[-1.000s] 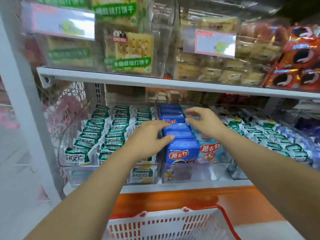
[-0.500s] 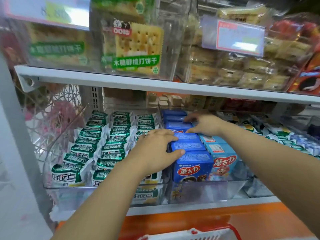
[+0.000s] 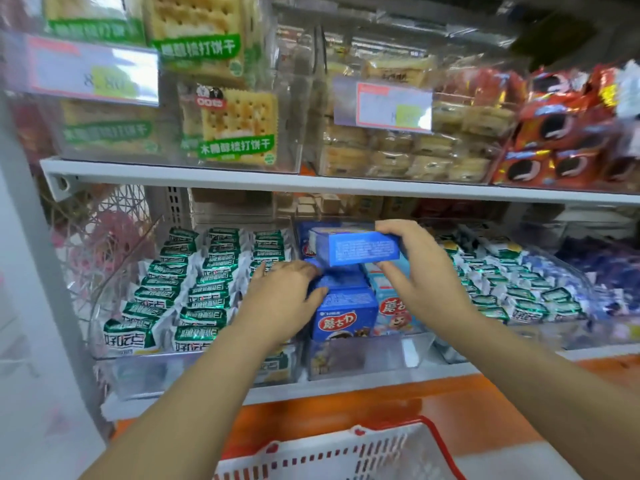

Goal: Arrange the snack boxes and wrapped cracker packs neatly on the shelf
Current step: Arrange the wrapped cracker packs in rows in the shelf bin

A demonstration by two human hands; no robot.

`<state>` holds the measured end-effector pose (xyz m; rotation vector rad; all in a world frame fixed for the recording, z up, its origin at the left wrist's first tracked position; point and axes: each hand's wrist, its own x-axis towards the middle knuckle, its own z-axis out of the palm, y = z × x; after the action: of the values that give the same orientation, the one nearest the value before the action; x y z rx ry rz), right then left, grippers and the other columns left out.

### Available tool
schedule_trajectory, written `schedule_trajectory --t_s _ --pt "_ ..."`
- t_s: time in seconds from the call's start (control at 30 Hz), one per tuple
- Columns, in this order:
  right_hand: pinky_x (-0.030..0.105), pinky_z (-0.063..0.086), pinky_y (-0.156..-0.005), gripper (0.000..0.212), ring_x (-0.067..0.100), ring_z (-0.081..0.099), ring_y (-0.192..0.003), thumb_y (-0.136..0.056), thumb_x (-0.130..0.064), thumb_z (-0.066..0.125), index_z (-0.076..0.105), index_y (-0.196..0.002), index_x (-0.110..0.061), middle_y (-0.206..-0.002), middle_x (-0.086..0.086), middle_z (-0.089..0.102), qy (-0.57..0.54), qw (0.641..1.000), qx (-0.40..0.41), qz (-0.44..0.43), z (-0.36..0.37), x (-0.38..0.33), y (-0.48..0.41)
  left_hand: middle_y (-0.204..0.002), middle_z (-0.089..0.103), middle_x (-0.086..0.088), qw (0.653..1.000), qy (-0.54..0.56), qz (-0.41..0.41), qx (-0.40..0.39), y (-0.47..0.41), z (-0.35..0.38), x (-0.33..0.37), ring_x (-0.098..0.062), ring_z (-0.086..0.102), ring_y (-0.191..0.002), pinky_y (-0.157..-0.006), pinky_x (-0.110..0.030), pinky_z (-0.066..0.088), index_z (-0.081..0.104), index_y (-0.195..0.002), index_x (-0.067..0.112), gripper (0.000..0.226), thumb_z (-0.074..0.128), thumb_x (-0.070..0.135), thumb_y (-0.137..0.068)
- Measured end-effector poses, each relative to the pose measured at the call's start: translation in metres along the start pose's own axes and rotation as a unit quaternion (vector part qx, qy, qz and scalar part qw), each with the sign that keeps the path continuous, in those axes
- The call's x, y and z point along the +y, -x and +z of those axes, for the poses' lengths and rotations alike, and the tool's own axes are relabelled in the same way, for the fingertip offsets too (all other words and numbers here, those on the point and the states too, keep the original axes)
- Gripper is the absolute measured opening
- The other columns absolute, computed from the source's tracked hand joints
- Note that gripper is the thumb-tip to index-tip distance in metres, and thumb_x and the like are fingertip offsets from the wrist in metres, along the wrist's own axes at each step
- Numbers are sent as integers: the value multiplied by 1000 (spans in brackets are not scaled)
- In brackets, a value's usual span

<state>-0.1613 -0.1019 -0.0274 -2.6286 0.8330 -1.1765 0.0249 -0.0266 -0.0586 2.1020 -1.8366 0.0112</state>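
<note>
your right hand [image 3: 420,271] now pinches a blue snack box [image 3: 356,249], lifted clear above its row — a second ago it lay flat there. your left hand [image 3: 287,299] presses open-palmed on the front boxes [image 3: 346,311], steadying them — a gap is open to re-seat it.

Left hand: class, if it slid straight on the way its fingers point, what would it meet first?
Probably the row of dark blue cardboard snack boxes: the left hand already rests against them, fingers pointing right and back. Depth beyond is unclear.
</note>
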Motion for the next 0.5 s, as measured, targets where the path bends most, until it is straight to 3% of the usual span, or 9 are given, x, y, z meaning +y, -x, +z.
schedule_trajectory --t_s 0.13,0.23,0.37,0.43,0.5 --pt "21 36 -92 36 10 48 -108 -85 -10 61 53 -120 -12 -113 -10 48 -16 998 56 0 -37 -13 32 -123 60 5 997 -34 -41 53 19 -18 20 -20 54 -115 -111 -45 23 61 -114 28 30 48 46 -94" --pt "19 38 -90 36 6 47 -104 -84 -7 65 54 -118 -9 -112 -7 50 -29 997 66 14 -63 -17 55 -128 56 4 997 -33 -37 61 35 -35 39 -22 53 -117 -108 -45 29 54 -120 29 37 54 49 -89" --pt "23 39 -90 37 13 50 -103 -85 -17 65 54 -119 -10 -110 -6 51 -21 998 51 11 -77 -19 86 -132 51 3 985 125 78 93 63 -55 75 -13 49 -119 -100 -30 39 44 -135 26 58 67 39 -83" --pt "22 37 -90 38 20 53 -104 -83 -23 63 56 -118 -9 -111 -3 55 -12 999 35 -2 -78 -21 95 -129 53 4 974 140 146 103 77 -57 90 -7 48 -115 -97 -22 37 47 -134 22 56 69 32 -84" --pt "21 35 -89 39 21 53 -104 -82 -27 63 59 -116 -7 -112 4 60 -2 999 24 -31 -80 -23 100 -123 57 5 969 109 182 127 88 -53 95 -7 50 -112 -95 -23 38 54 -128 22 48 67 35 -84"
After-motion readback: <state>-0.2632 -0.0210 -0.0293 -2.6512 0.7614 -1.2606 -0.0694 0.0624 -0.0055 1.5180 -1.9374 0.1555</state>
